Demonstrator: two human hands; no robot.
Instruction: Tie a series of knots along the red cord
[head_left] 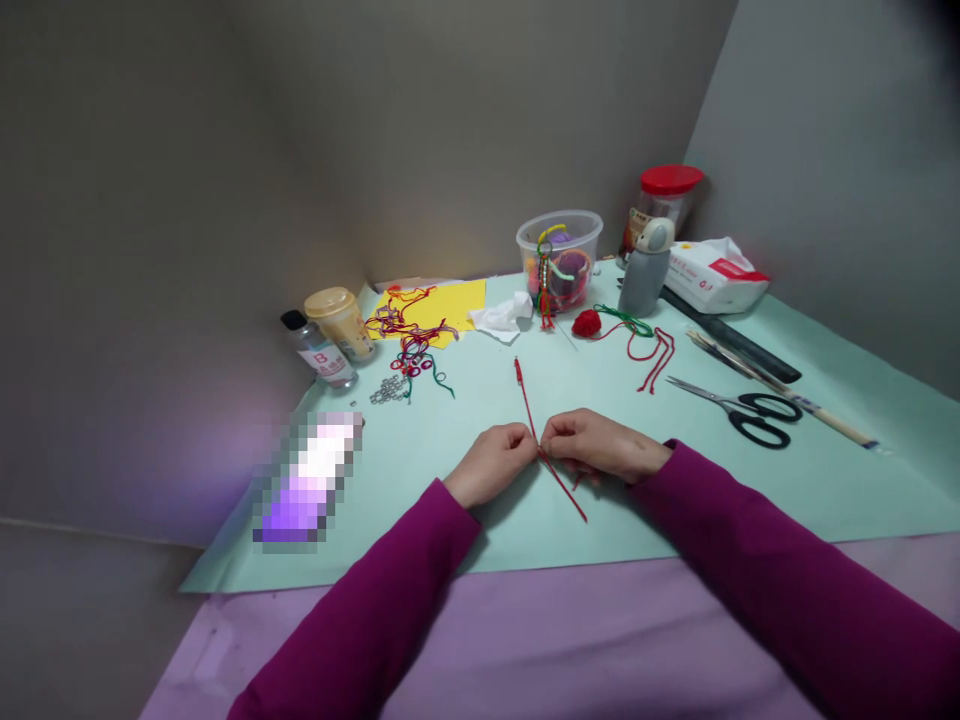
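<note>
A red cord (564,488) runs slantwise over the pale green sheet, its far end knotted or looped. Around its middle my left hand (496,460) and my right hand (592,443) meet, fingertips pinched together on the cord. What exactly lies between the fingertips is too small to make out. Below my right hand a short piece of red cord shows, partly hidden by the fingers. Ahead and to the right lie a red yarn ball (586,322) and loose red cord lengths (660,360).
Right: black-handled scissors (757,420), thin sticks (817,408), a dark bar (739,345). Left: a blurred-out phone-like slab (311,480), metal rings (388,390), a bottle (322,352), tangled cords (412,340). Behind: a clear tub (529,245), crumpled tissue (502,318), a grey bottle (645,280).
</note>
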